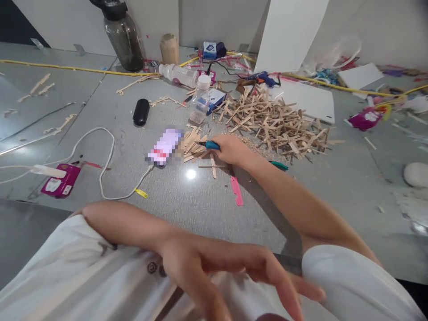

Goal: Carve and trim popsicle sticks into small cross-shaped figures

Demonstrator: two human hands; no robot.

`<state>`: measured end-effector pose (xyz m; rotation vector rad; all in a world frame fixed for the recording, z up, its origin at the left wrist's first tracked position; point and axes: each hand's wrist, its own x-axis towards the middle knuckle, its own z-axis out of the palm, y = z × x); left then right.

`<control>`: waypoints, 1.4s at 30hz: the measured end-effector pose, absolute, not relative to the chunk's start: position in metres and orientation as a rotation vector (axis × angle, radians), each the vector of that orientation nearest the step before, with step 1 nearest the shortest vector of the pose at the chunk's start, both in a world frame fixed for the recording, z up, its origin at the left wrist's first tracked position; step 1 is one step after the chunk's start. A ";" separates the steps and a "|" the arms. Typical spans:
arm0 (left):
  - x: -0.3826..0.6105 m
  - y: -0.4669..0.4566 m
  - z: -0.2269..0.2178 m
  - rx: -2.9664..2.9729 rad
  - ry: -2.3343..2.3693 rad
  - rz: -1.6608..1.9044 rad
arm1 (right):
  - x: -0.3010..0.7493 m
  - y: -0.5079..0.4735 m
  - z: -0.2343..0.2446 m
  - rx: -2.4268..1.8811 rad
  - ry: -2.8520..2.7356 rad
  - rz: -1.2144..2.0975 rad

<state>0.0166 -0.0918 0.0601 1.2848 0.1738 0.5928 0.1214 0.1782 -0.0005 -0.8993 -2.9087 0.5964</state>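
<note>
My right hand [232, 149] reaches over the table, closed around a blue-handled tool [212, 145] with a narrow dark tip pointing left. That tip lies over a small bunch of flat wooden sticks [192, 149]. Two sticks cross just below the hand, and a pink folding-knife-like piece [236, 191] lies nearer to me. My left hand [214, 258] hangs low in front of my body with its fingers apart and nothing in them. Right of my right hand spreads a large heap of wooden stick pieces [277, 125]. A teal handle [279, 165] shows beside my right forearm.
A lit phone [165, 146] on a white cable [110, 169] lies left of the sticks. Behind stand a clear bottle [200, 100] and a large dark bottle [123, 40]. A blue glue gun [265, 79] rests behind the heap. A black case [141, 112] lies left.
</note>
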 end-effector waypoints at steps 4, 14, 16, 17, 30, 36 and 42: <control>0.014 -0.070 0.064 1.489 0.151 0.570 | 0.118 0.182 0.014 -0.978 -2.967 0.600; -0.035 -0.079 0.031 2.814 0.841 0.810 | 0.173 0.099 0.041 -1.095 -2.659 1.205; -0.044 -0.078 0.016 2.964 0.991 0.732 | 0.177 0.075 0.029 -1.144 -2.627 1.225; -0.047 -0.077 0.010 2.982 1.077 0.669 | 0.177 0.066 0.022 -1.182 -2.621 1.212; -0.063 -0.067 -0.009 2.922 1.301 0.247 | 0.192 0.036 -0.021 -0.860 -1.783 1.329; -0.067 -0.063 -0.006 2.902 1.346 0.308 | 0.186 0.018 -0.046 -0.389 -1.735 1.120; -0.073 -0.055 -0.012 2.706 1.348 0.573 | 0.199 0.024 -0.035 -0.322 -1.819 1.220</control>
